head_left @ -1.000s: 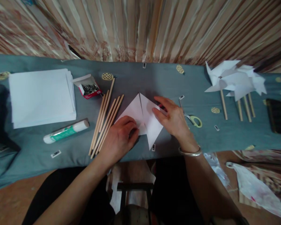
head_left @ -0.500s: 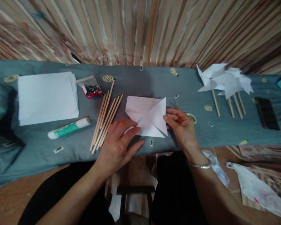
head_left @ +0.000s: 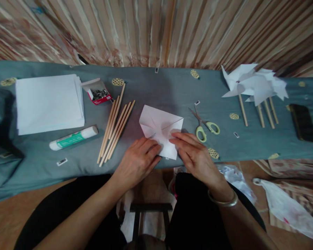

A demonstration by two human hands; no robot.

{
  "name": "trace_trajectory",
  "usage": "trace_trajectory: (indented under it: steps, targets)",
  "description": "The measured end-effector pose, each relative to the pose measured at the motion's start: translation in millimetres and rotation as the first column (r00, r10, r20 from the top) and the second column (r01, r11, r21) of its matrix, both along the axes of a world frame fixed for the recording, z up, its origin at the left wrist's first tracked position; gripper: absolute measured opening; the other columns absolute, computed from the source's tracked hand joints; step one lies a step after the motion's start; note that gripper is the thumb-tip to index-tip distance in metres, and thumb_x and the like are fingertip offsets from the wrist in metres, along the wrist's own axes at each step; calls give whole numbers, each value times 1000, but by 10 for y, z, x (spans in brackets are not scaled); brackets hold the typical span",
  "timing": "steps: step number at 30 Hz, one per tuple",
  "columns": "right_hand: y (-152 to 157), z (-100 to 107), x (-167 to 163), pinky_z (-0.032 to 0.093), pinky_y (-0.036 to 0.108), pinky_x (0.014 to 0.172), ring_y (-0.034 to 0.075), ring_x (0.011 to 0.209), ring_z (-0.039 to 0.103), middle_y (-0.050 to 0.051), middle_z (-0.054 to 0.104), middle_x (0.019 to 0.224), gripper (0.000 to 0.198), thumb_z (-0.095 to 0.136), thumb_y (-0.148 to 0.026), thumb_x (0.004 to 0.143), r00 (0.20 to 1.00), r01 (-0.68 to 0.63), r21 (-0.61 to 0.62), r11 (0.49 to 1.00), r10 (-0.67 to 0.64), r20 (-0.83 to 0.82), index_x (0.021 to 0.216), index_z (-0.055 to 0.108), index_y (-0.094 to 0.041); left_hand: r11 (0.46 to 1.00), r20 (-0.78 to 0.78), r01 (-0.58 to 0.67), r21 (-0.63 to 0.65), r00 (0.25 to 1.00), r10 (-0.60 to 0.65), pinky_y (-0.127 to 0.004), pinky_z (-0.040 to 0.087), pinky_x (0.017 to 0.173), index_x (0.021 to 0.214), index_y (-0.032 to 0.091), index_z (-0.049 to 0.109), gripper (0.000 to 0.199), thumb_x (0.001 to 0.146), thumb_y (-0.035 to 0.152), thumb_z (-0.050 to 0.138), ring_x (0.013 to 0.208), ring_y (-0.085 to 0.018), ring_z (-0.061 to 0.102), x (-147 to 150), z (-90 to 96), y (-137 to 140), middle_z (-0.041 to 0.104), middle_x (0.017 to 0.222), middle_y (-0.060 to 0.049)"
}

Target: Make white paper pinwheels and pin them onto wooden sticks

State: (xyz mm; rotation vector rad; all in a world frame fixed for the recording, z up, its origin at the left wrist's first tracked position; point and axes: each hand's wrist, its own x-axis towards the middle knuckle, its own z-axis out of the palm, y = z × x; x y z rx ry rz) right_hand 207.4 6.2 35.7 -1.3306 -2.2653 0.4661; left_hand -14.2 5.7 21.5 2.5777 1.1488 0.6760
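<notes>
Got slit paper [head_left: 161,119] on desk [head_left: 172,88], near side, under half-curled left hand [head_left: 137,158] and right hand [head_left: 198,157], can't tell if pinched, seemingly not yet mounted, with pinwheels [head_left: 261,86] done at far right, sticks [head_left: 118,132] and paper stack [head_left: 50,104] unused.

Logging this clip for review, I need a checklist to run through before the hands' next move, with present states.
1. Left hand on the white, slit paper sheet: ok, touching its near left side.
2. Right hand on the sheet: ok, touching its right side.
3. Sheet flat under the hands: cannot tell, hidden.
4. Pale-green-handled metal scissors apart from both hands: ok.
5. Scissors shut: not ok, blades spread.
6. Thin, round wooden sticks apart from the sheet: ok, lying left of it.
</notes>
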Motion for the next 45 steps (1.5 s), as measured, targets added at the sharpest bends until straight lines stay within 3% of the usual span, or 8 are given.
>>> trace_trajectory:
  steps: [13,20,26,31,35,45]
  targets:
    - [39,-22,34,49,46,103,22,120,58,10,66,128,33,43,-9,93,1000,-17,-114,993,17,-7,112,69,-17,999,25,43,3,999,-43,-34,58,76,100,12,65,12,92,15,57,84,-19,63,29,-3,-14,69,96,-9]
    - [39,-26,-101,53,43,96,21,107,65,9,72,114,20,60,-18,90,985,77,-97,992,-91,-147,107,70,-21,992,124,-81,-98,988,93,-30,57,69,88,11,64,14,93,17,53,74,-18,64,68,7,2,66,83,-7]
    - [53,-83,-262,53,40,94,21,103,66,11,73,108,7,64,-19,88,954,172,-73,982,-185,-236,89,71,-18,969,107,-123,-213,983,148,-28,53,63,81,13,62,16,93,18,53,68,-16,63,84,29,28,63,75,-4]
    - [87,-99,-323,52,41,96,23,109,64,12,70,116,7,64,-17,87,953,209,-61,976,-218,-209,85,70,-17,971,102,-138,-198,982,160,-27,54,65,94,12,61,11,93,22,56,70,-16,65,51,29,24,66,81,-6]
    - [113,-116,-363,52,44,96,25,111,63,14,69,118,8,62,-17,87,963,224,-13,974,-223,-152,83,70,-16,979,156,-118,-163,977,144,-26,55,67,114,10,55,25,93,22,57,73,-16,67,32,21,4,68,84,-5]
    - [119,-146,-411,51,45,98,26,111,62,14,68,120,11,59,-19,90,975,222,70,973,-219,-44,85,69,-17,986,150,-80,-147,983,102,-29,59,73,105,11,68,18,93,18,56,81,-17,67,27,-33,7,70,92,-8]
